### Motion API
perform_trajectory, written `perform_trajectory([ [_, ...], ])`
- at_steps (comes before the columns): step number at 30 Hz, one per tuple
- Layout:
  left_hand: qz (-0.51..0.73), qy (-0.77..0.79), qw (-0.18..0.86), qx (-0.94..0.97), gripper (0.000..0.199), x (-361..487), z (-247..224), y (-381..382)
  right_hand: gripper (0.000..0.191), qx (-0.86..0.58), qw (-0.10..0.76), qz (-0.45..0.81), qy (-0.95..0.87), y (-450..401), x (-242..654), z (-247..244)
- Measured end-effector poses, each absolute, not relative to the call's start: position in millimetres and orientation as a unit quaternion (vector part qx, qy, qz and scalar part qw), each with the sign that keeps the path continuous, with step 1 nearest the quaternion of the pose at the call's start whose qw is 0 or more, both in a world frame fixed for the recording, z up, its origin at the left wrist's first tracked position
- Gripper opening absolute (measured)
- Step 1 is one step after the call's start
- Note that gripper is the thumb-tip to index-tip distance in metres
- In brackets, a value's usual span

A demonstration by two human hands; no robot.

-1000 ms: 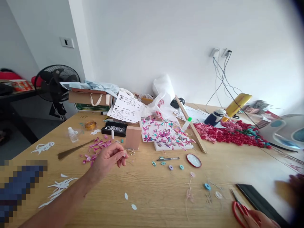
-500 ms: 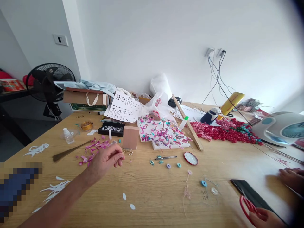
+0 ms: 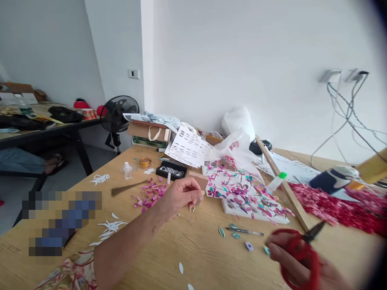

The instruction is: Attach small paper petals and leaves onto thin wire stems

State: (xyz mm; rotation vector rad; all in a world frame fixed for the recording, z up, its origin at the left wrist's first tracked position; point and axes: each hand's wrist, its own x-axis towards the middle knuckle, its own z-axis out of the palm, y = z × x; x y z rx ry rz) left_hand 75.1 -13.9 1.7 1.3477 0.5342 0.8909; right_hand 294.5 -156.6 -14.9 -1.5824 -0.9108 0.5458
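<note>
My left hand is raised over the table, thumb and forefinger pinched together. A small pale bit shows at the fingertips, too small to name. Beneath it are a few tiny beads and a cardboard piece. My right hand grips red-handled scissors, somewhat blurred, with the dark blades pointing up and away. Near the scissors lie a purple spool, a teal spool, a pen and small teal leaf shapes.
Pink petals, white cut strips and a black tray lie left of centre. Pink-purple flower sprays rest on white foam. A wooden strip leans behind, beside red and pink flowers. A fan stands beyond the table.
The view has swung left. My right hand has lifted the red scissors from the table's near right and brought them closer to my left hand, which stays pinched.
</note>
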Motion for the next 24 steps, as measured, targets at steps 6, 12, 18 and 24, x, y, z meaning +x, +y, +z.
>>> perform_trajectory([
  [6,0.404,0.245,0.670,0.572,0.027,87,7,-15,0.022,-0.541,0.603,0.372,-0.454,-91,232,3],
  [12,0.393,0.241,0.667,0.585,0.031,91,11,-14,0.023,-0.515,0.619,0.400,-0.437,-72,211,2],
  [18,0.408,0.211,0.671,0.582,0.033,95,9,-12,0.021,-0.476,0.633,0.416,-0.447,-68,214,-1],
  [24,0.408,0.202,0.647,0.611,0.036,94,10,-16,0.022,-0.481,0.663,0.402,-0.409,-69,217,-6],
])
